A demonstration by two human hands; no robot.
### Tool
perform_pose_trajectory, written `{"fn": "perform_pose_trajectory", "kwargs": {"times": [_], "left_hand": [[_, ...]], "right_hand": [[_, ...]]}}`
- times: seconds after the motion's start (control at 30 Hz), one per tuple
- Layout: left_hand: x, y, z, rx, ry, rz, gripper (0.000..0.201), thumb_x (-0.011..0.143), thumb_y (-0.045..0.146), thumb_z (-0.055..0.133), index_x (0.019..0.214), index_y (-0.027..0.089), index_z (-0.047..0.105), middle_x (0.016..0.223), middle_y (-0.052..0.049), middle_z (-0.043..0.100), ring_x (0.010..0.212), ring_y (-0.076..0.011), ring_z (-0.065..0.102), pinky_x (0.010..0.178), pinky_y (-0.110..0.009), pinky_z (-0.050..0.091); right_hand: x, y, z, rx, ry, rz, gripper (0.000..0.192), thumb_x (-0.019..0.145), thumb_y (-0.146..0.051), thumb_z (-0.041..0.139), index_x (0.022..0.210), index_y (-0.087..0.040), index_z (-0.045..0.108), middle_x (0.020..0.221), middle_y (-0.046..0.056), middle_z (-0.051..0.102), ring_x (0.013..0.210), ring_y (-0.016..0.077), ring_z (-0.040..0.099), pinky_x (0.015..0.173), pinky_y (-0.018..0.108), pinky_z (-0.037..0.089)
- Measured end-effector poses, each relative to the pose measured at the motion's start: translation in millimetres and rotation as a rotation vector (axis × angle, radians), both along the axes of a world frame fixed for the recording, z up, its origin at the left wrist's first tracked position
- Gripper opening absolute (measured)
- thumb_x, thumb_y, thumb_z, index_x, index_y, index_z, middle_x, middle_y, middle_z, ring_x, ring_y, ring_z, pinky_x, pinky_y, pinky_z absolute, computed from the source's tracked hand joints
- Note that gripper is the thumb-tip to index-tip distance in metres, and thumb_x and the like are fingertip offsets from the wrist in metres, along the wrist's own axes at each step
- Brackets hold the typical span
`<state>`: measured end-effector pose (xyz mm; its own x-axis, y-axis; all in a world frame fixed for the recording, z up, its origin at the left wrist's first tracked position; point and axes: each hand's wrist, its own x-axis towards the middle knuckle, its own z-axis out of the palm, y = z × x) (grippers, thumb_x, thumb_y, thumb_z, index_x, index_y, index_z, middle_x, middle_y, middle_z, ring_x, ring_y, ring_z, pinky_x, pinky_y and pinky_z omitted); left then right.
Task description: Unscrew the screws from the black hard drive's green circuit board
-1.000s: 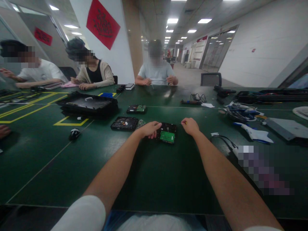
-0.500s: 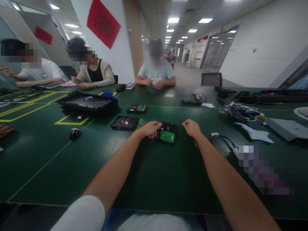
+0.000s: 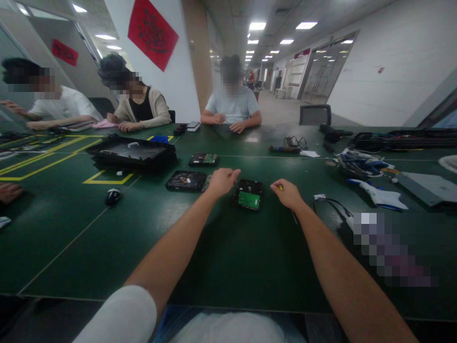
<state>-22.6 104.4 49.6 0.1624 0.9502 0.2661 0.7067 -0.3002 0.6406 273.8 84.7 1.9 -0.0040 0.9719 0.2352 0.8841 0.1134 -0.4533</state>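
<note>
Three hard drives lie on the dark green table, all in its middle stretch. The nearest hard drive sits between the person's two hands: a black rectangular case lying flat, underside up, with a bright green circuit board on the part closest to the person. A second drive, black and opened, lies just to its left, and a third drive, also with a green board showing, rests farther back.

The left hand is raised just beside the nearest drive's left edge, apart from it, fingers loosely curled with the thumb and forefinger stretched forward, holding nothing that can be seen. The right hand is curled narrowly around a slim screwdriver; a bit of yellow shows at the knuckles and a thin dark shaft sticks out below the wrist. This hand lies near the drive's right side, not touching it.

One black computer mouse sits well to the left. One large black tray stands behind it, beside yellow floor-style markings taped on the table. A white tool and a bundle of cables lie to the right.

Three other people sit along the far side, their hands resting on the table; part of one more hand shows at the left edge.
</note>
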Motion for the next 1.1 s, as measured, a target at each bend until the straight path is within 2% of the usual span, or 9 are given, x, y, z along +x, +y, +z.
{"fn": "perform_pose_trajectory", "kwargs": {"times": [0.07, 0.13, 0.27, 0.37, 0.5, 0.6, 0.7, 0.87, 1.1], "left_hand": [[5.4, -2.6, 4.3, -0.071, -0.038, -0.091, 0.052, 0.102, 0.055, 0.044, 0.081, 0.017, 0.072, 0.069, -0.005, 0.07, 0.057, -0.0163, 0.063, 0.059, -0.028, 0.046], [12.3, -7.9, 7.5, -0.058, -0.046, -0.182, 0.046, 0.104, 0.048, 0.042, 0.094, 0.016, 0.074, 0.081, -0.006, 0.075, 0.065, -0.017, 0.067, 0.067, -0.029, 0.051], [13.7, -31.4, 3.8, 0.127, 0.048, -0.271, 0.039, 0.102, 0.043, 0.051, 0.125, 0.019, 0.07, 0.121, -0.011, 0.073, 0.114, -0.0251, 0.066, 0.104, -0.038, 0.049], [-3.5, -52.2, -9.7, 0.161, 0.087, -0.398, 0.049, 0.099, 0.048, 0.055, 0.139, 0.021, 0.061, 0.144, -0.013, 0.061, 0.137, -0.028, 0.052, 0.12, -0.044, 0.039], [-27.3, -60.7, -28.2, 0.111, 0.154, -0.464, 0.085, 0.081, 0.062, 0.074, 0.152, 0.023, 0.047, 0.163, -0.015, 0.039, 0.154, -0.034, 0.033, 0.126, -0.052, 0.029], [-30.6, -54.2, -35.8, 0.058, 0.188, -0.471, 0.104, 0.071, 0.067, 0.081, 0.157, 0.024, 0.041, 0.169, -0.015, 0.028, 0.158, -0.0359, 0.023, 0.128, -0.052, 0.025], [-27.0, -49.6, -39.0, 0.007, 0.191, -0.462, 0.108, 0.073, 0.069, 0.077, 0.159, 0.02, 0.035, 0.171, -0.017, 0.022, 0.159, -0.0355, 0.022, 0.128, -0.05, 0.026], [-21.2, -57.1, -40.0, -0.028, 0.236, -0.461, 0.1, 0.084, 0.067, 0.066, 0.162, 0.018, 0.027, 0.169, -0.018, 0.027, 0.159, -0.035, 0.022, 0.129, -0.052, 0.023], [-12.1, -71.4, -43.0, 0.018, 0.279, -0.374, 0.096, 0.086, 0.063, 0.063, 0.161, 0.014, 0.026, 0.166, -0.021, 0.034, 0.158, -0.0398, 0.02, 0.13, -0.058, 0.016]], "right_hand": [[-0.3, -0.4, 0.6, 0.001, -0.012, 0.003, 0.021, 0.099, -0.037, 0.058, 0.102, -0.021, 0.071, 0.106, 0.006, 0.075, 0.098, 0.0201, 0.067, 0.086, 0.031, 0.048], [-1.5, -1.1, 1.4, -0.002, -0.033, 0.006, 0.02, 0.099, -0.036, 0.058, 0.102, -0.021, 0.07, 0.105, 0.005, 0.075, 0.097, 0.02, 0.067, 0.086, 0.031, 0.048], [-8.9, -3.4, 3.2, -0.012, -0.101, 0.006, 0.017, 0.099, -0.033, 0.058, 0.099, -0.021, 0.07, 0.104, 0.007, 0.072, 0.096, 0.0211, 0.066, 0.085, 0.032, 0.048], [-16.8, -6.0, 3.7, -0.028, -0.147, 0.003, 0.017, 0.099, -0.033, 0.059, 0.099, -0.021, 0.071, 0.106, 0.009, 0.069, 0.092, 0.022, 0.065, 0.081, 0.033, 0.048], [-18.9, -8.4, 3.7, -0.031, -0.179, 0.0, 0.018, 0.099, -0.035, 0.059, 0.1, -0.023, 0.071, 0.108, 0.01, 0.067, 0.091, 0.0221, 0.064, 0.08, 0.034, 0.047], [-13.0, -7.7, 2.9, -0.031, -0.188, 0.001, 0.02, 0.098, -0.039, 0.061, 0.099, -0.022, 0.072, 0.106, 0.009, 0.067, 0.095, 0.0216, 0.063, 0.084, 0.033, 0.047], [-8.1, -6.1, 1.8, -0.033, -0.2, 0.007, 0.019, 0.097, -0.038, 0.062, 0.099, -0.022, 0.073, 0.105, 0.008, 0.068, 0.093, 0.0204, 0.063, 0.085, 0.032, 0.047], [-6.4, -4.9, 2.4, -0.022, -0.214, 0.033, 0.017, 0.097, -0.031, 0.061, 0.101, -0.022, 0.074, 0.106, 0.009, 0.07, 0.095, 0.0216, 0.064, 0.085, 0.032, 0.048], [-3.0, -6.6, 4.3, 0.005, -0.218, 0.087, 0.02, 0.098, -0.024, 0.057, 0.108, -0.019, 0.073, 0.111, 0.009, 0.071, 0.104, 0.0207, 0.065, 0.093, 0.031, 0.047]]}}
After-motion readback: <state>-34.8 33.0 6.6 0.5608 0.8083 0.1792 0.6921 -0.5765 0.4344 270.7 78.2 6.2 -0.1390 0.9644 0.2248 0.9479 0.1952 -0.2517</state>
